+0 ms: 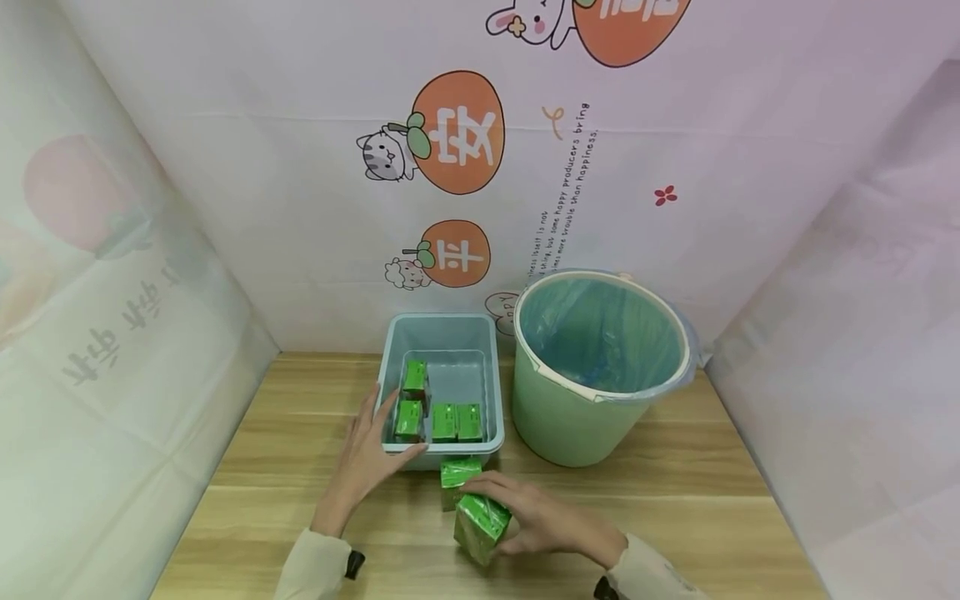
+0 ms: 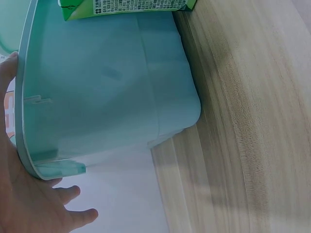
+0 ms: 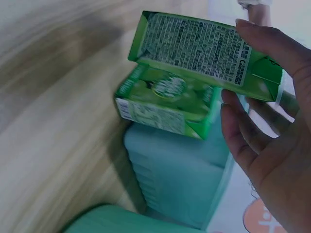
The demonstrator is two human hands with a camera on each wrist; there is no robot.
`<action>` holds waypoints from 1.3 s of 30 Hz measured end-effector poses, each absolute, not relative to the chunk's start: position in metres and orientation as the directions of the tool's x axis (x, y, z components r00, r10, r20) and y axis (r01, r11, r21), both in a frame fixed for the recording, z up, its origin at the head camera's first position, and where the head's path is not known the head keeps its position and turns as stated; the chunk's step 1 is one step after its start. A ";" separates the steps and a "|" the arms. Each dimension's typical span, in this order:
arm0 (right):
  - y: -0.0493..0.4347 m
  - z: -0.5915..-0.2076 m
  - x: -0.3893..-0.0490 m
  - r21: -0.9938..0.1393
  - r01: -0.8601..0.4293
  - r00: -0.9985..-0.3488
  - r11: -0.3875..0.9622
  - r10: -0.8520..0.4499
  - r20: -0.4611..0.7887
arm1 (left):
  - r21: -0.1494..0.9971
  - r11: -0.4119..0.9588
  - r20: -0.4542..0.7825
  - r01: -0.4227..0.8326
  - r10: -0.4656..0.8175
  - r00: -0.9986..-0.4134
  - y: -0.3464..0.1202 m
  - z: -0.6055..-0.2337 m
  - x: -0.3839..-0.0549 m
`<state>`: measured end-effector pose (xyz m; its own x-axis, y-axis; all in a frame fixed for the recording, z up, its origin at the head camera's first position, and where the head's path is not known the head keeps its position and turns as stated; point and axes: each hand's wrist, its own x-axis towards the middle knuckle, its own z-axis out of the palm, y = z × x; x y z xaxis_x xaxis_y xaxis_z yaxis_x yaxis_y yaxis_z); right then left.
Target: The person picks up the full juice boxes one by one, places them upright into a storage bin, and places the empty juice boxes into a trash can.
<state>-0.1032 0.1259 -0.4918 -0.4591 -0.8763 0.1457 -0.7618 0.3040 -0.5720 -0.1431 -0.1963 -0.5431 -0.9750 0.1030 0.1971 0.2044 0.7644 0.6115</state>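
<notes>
My right hand [image 1: 536,517] grips a green drink carton [image 1: 478,533] by its top end, holding it tilted above the table. The right wrist view shows the printed side panel of this held carton [image 3: 194,48] between thumb and fingers. Just behind it, a second green carton [image 1: 452,485] stands on the table against the front of a blue-grey plastic bin [image 1: 497,375]. Inside the bin are several more green cartons [image 1: 444,422], standing along its left side and front. My left hand [image 1: 363,458] rests at the bin's front left corner, fingers spread and touching the rim.
A light green bucket [image 1: 562,425] with a bluish liner stands to the right of the bin. A printed white cloth [image 1: 300,208] hangs behind and along both sides of the wooden table [image 1: 675,508].
</notes>
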 end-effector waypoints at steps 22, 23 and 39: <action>0.133 -0.488 -0.100 -0.513 -0.756 -0.536 0.406 -0.834 0.130 | 0.607 0.765 0.214 0.217 0.105 -0.971 -0.198 -0.544 -0.144; 0.133 -0.490 -0.100 -0.515 -0.755 -0.532 0.404 -0.838 0.123 | 0.607 0.764 0.215 0.218 0.107 -0.971 -0.198 -0.544 -0.143; 0.132 -0.504 -0.094 -0.534 -0.734 -0.536 0.421 -0.841 0.074 | 0.603 0.769 0.209 0.212 0.104 -0.972 -0.198 -0.543 -0.143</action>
